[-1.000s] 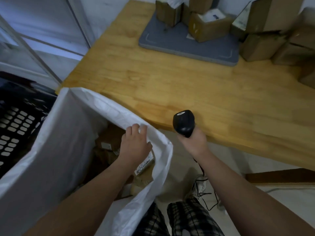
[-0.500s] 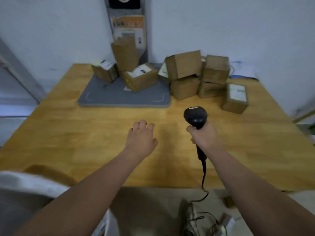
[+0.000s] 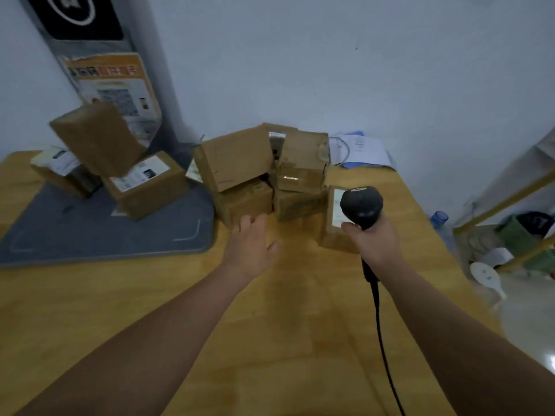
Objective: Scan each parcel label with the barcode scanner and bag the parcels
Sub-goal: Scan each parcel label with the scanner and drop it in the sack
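Observation:
My right hand (image 3: 374,241) grips the handle of the black barcode scanner (image 3: 361,206), its head up and its cable trailing toward me. My left hand (image 3: 250,246) stretches forward empty, fingers straight, just short of a stack of brown cardboard parcels (image 3: 240,163) in the middle of the wooden table (image 3: 270,325). A labelled parcel (image 3: 332,217) lies right behind the scanner. More labelled parcels (image 3: 144,181) sit on a grey mat (image 3: 90,232) at the left. The bag is out of view.
A white wall stands behind the table, with a grey stand and an orange poster (image 3: 111,82) at the back left. Papers (image 3: 357,151) lie at the back right. Right of the table's edge are a yellow-framed shelf (image 3: 510,202) and clutter on the floor.
My view swung up from the white bag to the table. My left hand left the bag and reached forward to the parcel stack; my right hand with the scanner moved forward too.

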`<state>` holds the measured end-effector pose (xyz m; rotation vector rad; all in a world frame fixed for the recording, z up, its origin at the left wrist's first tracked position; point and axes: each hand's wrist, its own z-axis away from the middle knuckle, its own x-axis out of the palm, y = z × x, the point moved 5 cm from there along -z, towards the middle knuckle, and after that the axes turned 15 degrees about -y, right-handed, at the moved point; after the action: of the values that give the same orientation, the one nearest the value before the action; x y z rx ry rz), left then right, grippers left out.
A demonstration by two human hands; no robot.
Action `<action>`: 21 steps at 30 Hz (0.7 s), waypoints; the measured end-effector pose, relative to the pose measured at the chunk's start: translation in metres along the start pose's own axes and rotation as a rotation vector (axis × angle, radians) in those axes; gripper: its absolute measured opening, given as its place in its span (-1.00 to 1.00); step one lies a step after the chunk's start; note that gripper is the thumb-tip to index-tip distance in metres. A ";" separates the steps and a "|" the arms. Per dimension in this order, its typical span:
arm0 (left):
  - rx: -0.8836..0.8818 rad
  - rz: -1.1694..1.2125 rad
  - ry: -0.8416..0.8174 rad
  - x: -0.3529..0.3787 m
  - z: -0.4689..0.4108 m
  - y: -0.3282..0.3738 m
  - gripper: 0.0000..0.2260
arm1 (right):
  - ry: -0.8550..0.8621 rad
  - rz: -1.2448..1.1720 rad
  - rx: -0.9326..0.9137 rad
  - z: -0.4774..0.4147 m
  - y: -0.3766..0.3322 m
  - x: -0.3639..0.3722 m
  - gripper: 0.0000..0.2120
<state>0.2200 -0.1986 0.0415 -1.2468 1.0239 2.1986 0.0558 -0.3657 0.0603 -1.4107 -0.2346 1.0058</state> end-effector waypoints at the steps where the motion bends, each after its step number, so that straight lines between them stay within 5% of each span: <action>1: -0.004 0.041 0.006 -0.005 -0.016 0.006 -0.40 | -0.010 -0.047 0.016 -0.015 0.003 -0.004 -0.81; 5: -0.002 0.010 0.032 -0.031 -0.087 0.033 -0.31 | -0.031 -0.195 0.131 -0.073 0.025 -0.011 -0.73; 12: -0.040 -0.154 -0.007 -0.052 -0.187 0.089 -0.16 | -0.030 -0.130 0.204 -0.153 0.066 -0.011 -0.28; 16: -0.139 -0.153 -0.119 -0.038 -0.213 0.083 -0.15 | -0.051 -0.086 0.250 -0.159 0.066 -0.005 -0.29; 21: -0.074 -0.171 -0.057 -0.033 -0.197 0.082 -0.22 | -0.051 -0.030 0.236 -0.149 0.070 -0.003 -0.45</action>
<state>0.2929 -0.4016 0.0377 -1.2476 0.7899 2.1434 0.1239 -0.4831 -0.0323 -1.1657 -0.1684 1.0112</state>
